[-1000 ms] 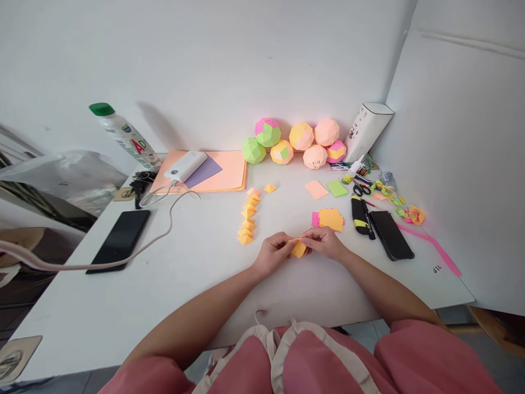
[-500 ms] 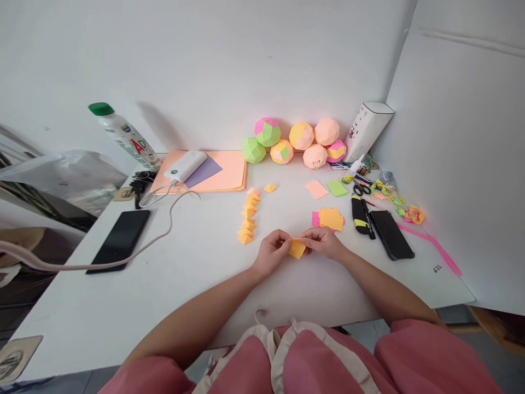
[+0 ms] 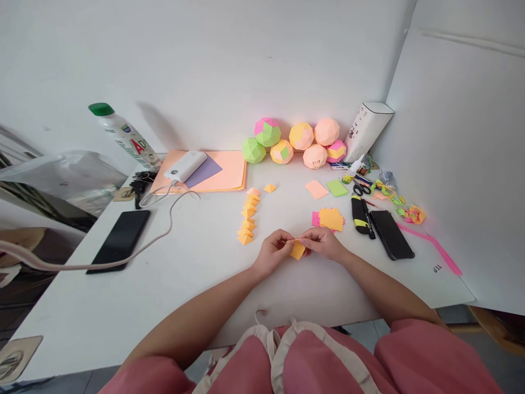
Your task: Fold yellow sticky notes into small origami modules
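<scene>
An orange paper square (image 3: 298,250) is held between both hands near the table's front edge, its lower corner pointing at me. My left hand (image 3: 275,251) pinches its left side, thumb on top. On the right side, my right hand (image 3: 324,242) grips it with thumb and fingertips; some fingers are hidden behind the paper. Just beyond my right hand lies a pile of orange paper squares (image 3: 331,219) with pink sheets beneath. Left of my hands runs a column of folded orange paper pieces (image 3: 248,214), and one more folded piece (image 3: 269,188) lies apart.
Several faceted paper balls (image 3: 301,135) stand against the wall. Peach sheets (image 3: 315,189) and green sheets (image 3: 337,188) lie behind the pile. Scissors (image 3: 361,189), a cutter (image 3: 360,215) and a phone (image 3: 392,234) are at right. A cable (image 3: 168,232) crosses another phone (image 3: 120,235) at left.
The paper and the fingers on it have shifted very slightly. Both hands keep their hold, and everything else stays in place.
</scene>
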Motion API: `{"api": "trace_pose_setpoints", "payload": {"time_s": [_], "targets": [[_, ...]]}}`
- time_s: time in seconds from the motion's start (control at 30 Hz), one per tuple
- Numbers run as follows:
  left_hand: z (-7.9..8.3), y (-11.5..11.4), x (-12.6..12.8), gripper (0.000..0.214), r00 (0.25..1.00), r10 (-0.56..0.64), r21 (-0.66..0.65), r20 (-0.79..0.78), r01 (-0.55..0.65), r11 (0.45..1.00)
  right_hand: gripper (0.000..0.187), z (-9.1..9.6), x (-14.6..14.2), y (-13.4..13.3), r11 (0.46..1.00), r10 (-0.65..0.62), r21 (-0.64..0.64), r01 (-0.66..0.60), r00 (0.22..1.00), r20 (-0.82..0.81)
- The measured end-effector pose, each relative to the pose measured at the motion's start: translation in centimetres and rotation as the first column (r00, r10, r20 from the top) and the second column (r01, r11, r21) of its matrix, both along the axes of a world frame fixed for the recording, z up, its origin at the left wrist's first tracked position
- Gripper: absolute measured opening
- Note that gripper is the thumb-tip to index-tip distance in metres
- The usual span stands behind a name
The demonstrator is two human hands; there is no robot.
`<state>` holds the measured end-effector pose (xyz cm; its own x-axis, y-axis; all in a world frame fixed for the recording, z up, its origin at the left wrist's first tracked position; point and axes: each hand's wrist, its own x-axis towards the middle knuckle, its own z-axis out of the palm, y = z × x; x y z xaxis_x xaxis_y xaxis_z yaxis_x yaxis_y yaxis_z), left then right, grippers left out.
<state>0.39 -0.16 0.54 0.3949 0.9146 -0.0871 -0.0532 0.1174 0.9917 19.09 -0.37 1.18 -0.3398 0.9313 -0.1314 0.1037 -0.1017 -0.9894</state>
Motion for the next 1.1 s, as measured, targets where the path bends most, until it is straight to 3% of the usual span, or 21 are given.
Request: {"api": "trace_pose_setpoints", "payload": {"time_s": [0.37, 0.6, 0.77, 1.1], "targets": [[0.3, -0.1, 0.1, 0.014, 0.996, -0.001, 0.022, -0.085, 0.003, 1.0, 0.02, -0.4, -0.1, -0.2, 1.0, 0.028, -0.002, -0.028, 1.0, 0.014], [0.1, 0.1, -0.2, 0.017, 1.0, -0.002, -0.047, 0.018, 0.003, 0.999, 0.021, 0.0, 0.2, 0.0, 1.0, 0.005, 0.002, -0.005, 1.0, 0.01], [-0.1, 0.1, 0.0, 0.02, 0.998, -0.065, -0.029, -0.008, 0.065, 0.997, 0.02, 0.0, 0.0, -0.1, 1.0, -0.005, 0.004, 0.005, 1.0, 0.024], [-0.8, 0.0, 0.1, 0.02, 0.991, -0.114, 0.02, -0.064, 0.115, 0.993, 0.005, 0.5, -0.6, -0.6, 0.989, -0.018, 0.145, -0.016, 0.973, 0.23]]}}
